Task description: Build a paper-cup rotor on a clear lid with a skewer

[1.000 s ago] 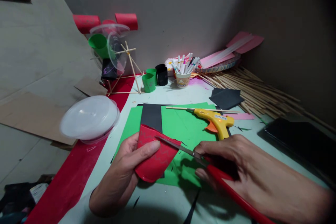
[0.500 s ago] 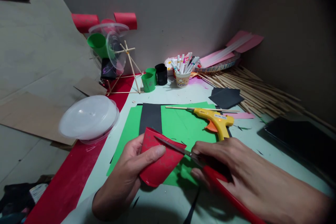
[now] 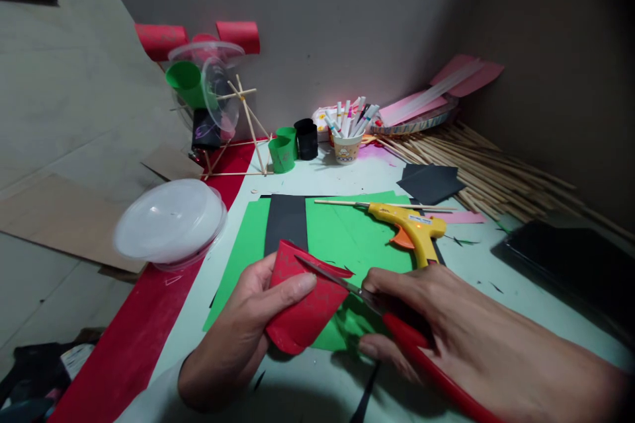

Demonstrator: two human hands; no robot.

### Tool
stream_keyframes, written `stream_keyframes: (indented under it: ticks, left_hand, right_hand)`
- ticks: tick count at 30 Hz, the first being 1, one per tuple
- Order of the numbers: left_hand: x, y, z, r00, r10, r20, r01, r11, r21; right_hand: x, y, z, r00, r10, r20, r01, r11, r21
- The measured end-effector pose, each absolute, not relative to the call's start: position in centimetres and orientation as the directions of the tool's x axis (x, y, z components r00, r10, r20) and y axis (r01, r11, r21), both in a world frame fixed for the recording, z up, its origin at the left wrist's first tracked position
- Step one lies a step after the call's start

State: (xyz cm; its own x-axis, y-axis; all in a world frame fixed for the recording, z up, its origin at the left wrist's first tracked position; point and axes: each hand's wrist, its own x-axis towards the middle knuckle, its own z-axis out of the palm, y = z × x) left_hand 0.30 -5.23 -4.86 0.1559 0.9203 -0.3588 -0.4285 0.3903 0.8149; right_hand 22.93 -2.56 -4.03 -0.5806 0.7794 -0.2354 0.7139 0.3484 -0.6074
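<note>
Rightward a little since a second ago, the left hand [image 3: 248, 320] has shifted with the one red paper piece [image 3: 312, 317], pinched between its thumb and fingers above the green sheet [image 3: 347, 231]. The right hand [image 3: 459, 317] grips one pair of scissors [image 3: 404, 337], blades at the piece's upper edge. Beyond are one yellow glue gun [image 3: 421, 234] and two green cups [image 3: 282, 155].

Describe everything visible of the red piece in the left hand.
The red piece looks like slightly glossy paper or thin foam, bent into a curved, sleeve-like form, with faint greyish zigzag lines on its outer face. It is held tilted above the green sheet. The left hand grips it, thumb across the front. A blade of the scissors, held in the right hand, crosses near its upper edge.
</note>
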Motion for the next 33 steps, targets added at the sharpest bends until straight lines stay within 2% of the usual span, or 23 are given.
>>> stream_keyframes:
  ticks: [4, 9, 14, 19, 23, 33]
  left_hand:
    - [0.25, -5.16, -4.91, 0.166, 0.914, -0.369, -0.453, 0.403, 0.795]
    - [0.36, -4.96, -4.96, -0.008, 0.899, -0.438, -0.617, 0.340, 0.710]
    - [0.38, -4.93, -4.96, 0.089, 0.934, -0.346, -0.629, 0.322, 0.707]
    - [0.39, -4.93, -5.15, 0.112, 0.939, -0.326, -0.573, 0.329, 0.751]
    - [0.71, -4.98, -5.43, 0.180, 0.925, -0.334, -0.526, 0.378, 0.762]
    - [0.73, -5.37, -5.79, 0.177, 0.898, -0.403, -0.508, 0.434, 0.744]
  right_hand:
    - [23.14, -2.67, -4.13, -0.598, 0.778, -0.195, 0.681, 0.364, -0.636]
    - [22.99, -2.56, -3.85, -0.644, 0.745, -0.174, 0.646, 0.408, -0.645]
    - [22.74, -2.46, -3.98, -0.634, 0.751, -0.183, 0.653, 0.393, -0.647]
    - [23.20, -2.47, -4.21, -0.600, 0.780, -0.179, 0.679, 0.377, -0.630]
    - [23.25, -2.44, -4.27, -0.605, 0.769, -0.208, 0.669, 0.348, -0.657]
    - [22.84, -2.85, -4.40, -0.581, 0.778, -0.238, 0.699, 0.326, -0.637]
